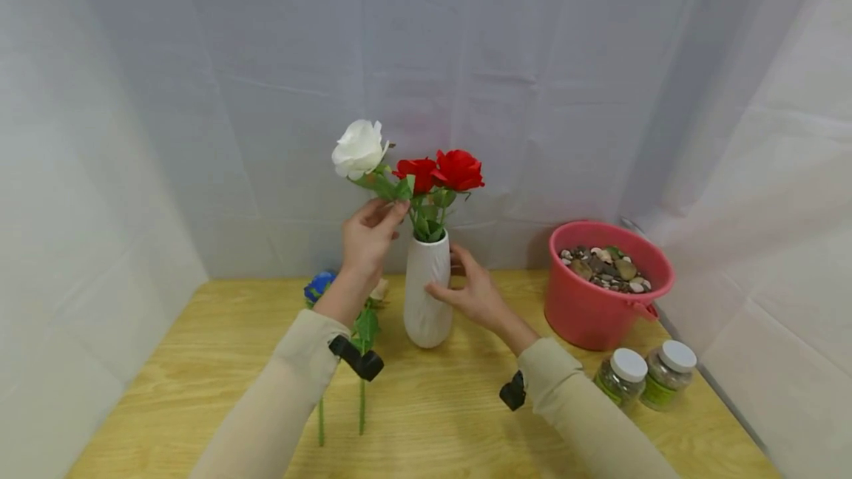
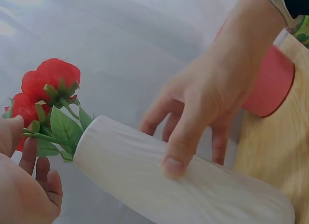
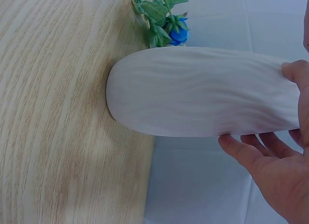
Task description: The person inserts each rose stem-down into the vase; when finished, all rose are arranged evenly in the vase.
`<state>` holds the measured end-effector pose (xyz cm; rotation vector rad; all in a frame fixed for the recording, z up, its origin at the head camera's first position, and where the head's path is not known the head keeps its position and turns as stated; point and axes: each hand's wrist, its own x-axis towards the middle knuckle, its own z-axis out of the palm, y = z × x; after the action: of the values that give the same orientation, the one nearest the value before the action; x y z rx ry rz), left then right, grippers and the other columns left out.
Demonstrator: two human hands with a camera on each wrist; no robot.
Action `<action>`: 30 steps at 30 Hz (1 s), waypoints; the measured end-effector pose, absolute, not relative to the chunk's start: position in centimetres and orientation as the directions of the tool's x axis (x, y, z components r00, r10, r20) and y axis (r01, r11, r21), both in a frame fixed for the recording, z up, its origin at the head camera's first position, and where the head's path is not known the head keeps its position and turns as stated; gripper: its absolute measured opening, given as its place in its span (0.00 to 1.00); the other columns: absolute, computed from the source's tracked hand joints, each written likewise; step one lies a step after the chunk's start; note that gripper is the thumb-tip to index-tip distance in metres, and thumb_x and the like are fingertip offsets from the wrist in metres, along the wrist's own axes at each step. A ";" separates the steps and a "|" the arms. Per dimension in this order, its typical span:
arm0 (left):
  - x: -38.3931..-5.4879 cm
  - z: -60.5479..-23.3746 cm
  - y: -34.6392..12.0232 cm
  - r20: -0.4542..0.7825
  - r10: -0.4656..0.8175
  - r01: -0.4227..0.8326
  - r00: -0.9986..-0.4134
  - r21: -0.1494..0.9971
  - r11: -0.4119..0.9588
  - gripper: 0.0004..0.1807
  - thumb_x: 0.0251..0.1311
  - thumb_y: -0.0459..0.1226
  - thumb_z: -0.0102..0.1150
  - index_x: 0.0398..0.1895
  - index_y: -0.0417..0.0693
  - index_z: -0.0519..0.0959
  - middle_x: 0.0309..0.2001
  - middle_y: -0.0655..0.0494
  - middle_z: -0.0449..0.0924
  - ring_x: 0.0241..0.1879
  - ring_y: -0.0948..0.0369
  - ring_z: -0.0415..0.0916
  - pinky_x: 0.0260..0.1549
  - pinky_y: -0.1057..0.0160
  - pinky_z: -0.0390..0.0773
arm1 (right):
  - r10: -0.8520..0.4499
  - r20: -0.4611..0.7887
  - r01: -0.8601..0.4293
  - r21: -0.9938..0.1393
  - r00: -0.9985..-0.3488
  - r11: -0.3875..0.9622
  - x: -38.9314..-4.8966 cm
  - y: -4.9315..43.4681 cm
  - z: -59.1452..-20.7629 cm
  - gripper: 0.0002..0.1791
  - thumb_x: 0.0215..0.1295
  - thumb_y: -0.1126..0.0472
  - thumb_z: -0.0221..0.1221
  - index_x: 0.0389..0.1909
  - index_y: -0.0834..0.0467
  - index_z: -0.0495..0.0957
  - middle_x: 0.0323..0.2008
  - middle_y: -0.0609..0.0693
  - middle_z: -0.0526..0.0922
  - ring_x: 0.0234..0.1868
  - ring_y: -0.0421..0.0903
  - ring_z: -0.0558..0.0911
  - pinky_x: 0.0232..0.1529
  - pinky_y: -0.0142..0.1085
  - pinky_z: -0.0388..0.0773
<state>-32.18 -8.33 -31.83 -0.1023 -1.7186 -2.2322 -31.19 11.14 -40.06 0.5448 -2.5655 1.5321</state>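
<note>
A white ribbed vase [image 1: 426,301] stands upright on the table, two red roses [image 1: 459,171] rising from its mouth. My right hand [image 1: 475,294] holds the vase by its right side, thumb across the front and fingers round the far side. Above and left of the rim, my left hand [image 1: 369,242] pinches the stem of a white rose [image 1: 360,150] just under its leaves. The left wrist view shows the left hand [image 2: 29,185] close beside the red roses [image 2: 50,79]. In the right wrist view, the vase base [image 3: 120,89] meets the wood.
A blue rose [image 1: 319,285] and a pale rose [image 1: 379,290] lie on the table [image 1: 220,361], partly behind the left forearm. At right stand a pink bucket [image 1: 586,309] of pebbles and two white-lidded jars [image 1: 668,375]. White sheeting [image 1: 279,94] hangs behind and at both sides.
</note>
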 end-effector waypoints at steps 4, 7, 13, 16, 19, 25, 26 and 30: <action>-32.4 -31.6 -8.4 0.255 -0.224 0.302 -0.941 0.930 -0.209 0.09 0.66 0.34 0.71 0.47 0.41 0.89 0.29 0.74 0.87 0.33 0.72 0.81 0.31 0.71 0.76 | -0.245 0.264 -0.350 -0.829 -0.933 0.437 -31.2 11.0 -40.1 0.45 0.65 0.54 0.74 0.78 0.57 0.62 0.66 0.61 0.78 0.64 0.60 0.82 0.58 0.55 0.87; -32.5 -31.6 -8.5 0.284 -0.237 0.330 -0.929 0.927 -0.180 0.10 0.66 0.32 0.71 0.47 0.36 0.88 0.27 0.74 0.86 0.31 0.73 0.80 0.30 0.73 0.74 | -0.245 0.259 -0.345 -0.831 -0.934 0.437 -31.2 10.9 -40.1 0.45 0.65 0.55 0.74 0.78 0.56 0.62 0.67 0.61 0.78 0.64 0.59 0.82 0.58 0.54 0.87; -32.7 -32.2 -8.7 0.500 -0.189 0.488 -0.845 0.866 0.110 0.08 0.63 0.29 0.69 0.40 0.29 0.88 0.33 0.43 0.90 0.33 0.72 0.78 0.30 0.75 0.73 | -0.246 0.248 -0.336 -0.834 -0.937 0.437 -31.1 10.8 -40.1 0.45 0.66 0.55 0.73 0.79 0.57 0.61 0.67 0.61 0.77 0.65 0.60 0.81 0.57 0.51 0.88; -32.7 -32.7 -8.6 0.562 -0.141 0.533 -0.815 0.823 0.199 0.07 0.62 0.29 0.68 0.38 0.29 0.88 0.36 0.33 0.88 0.34 0.65 0.80 0.26 0.76 0.72 | -0.246 0.246 -0.334 -0.837 -0.937 0.434 -31.0 10.7 -40.1 0.46 0.67 0.55 0.73 0.80 0.57 0.60 0.68 0.61 0.77 0.65 0.59 0.81 0.57 0.51 0.88; -32.8 -33.0 -8.6 0.571 -0.113 0.542 -0.813 0.813 0.211 0.07 0.62 0.29 0.68 0.38 0.30 0.88 0.36 0.33 0.88 0.36 0.55 0.83 0.25 0.76 0.73 | -0.245 0.241 -0.328 -0.840 -0.939 0.433 -31.0 10.6 -40.1 0.46 0.67 0.54 0.73 0.80 0.57 0.60 0.68 0.60 0.76 0.66 0.58 0.80 0.58 0.51 0.87; -33.0 -33.3 -8.7 0.543 -0.066 0.513 -0.837 0.821 0.249 0.09 0.62 0.30 0.68 0.41 0.31 0.88 0.39 0.34 0.88 0.40 0.46 0.84 0.25 0.75 0.73 | -0.239 0.246 -0.330 -0.837 -0.939 0.435 -31.0 10.5 -40.0 0.46 0.68 0.54 0.72 0.80 0.57 0.59 0.69 0.61 0.76 0.66 0.60 0.80 0.60 0.55 0.86; -33.0 -33.4 -8.7 0.538 -0.059 0.507 -0.841 0.821 0.263 0.09 0.62 0.30 0.67 0.40 0.31 0.88 0.39 0.34 0.88 0.40 0.45 0.84 0.25 0.74 0.73 | -0.237 0.249 -0.333 -0.836 -0.939 0.437 -31.0 10.5 -39.9 0.45 0.68 0.54 0.72 0.80 0.57 0.59 0.69 0.62 0.76 0.66 0.60 0.80 0.60 0.56 0.85; -33.1 -33.9 -8.8 0.537 -0.036 0.505 -0.843 0.812 0.294 0.09 0.60 0.30 0.66 0.39 0.30 0.88 0.38 0.34 0.88 0.40 0.44 0.84 0.31 0.66 0.78 | -0.237 0.257 -0.340 -0.829 -0.937 0.445 -31.1 10.4 -39.8 0.45 0.67 0.54 0.72 0.79 0.56 0.60 0.68 0.62 0.77 0.65 0.60 0.81 0.60 0.56 0.85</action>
<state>-33.10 -8.76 -33.90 -0.4180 -2.1103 -1.5752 -31.08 10.37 -39.85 0.5165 -2.5811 1.5172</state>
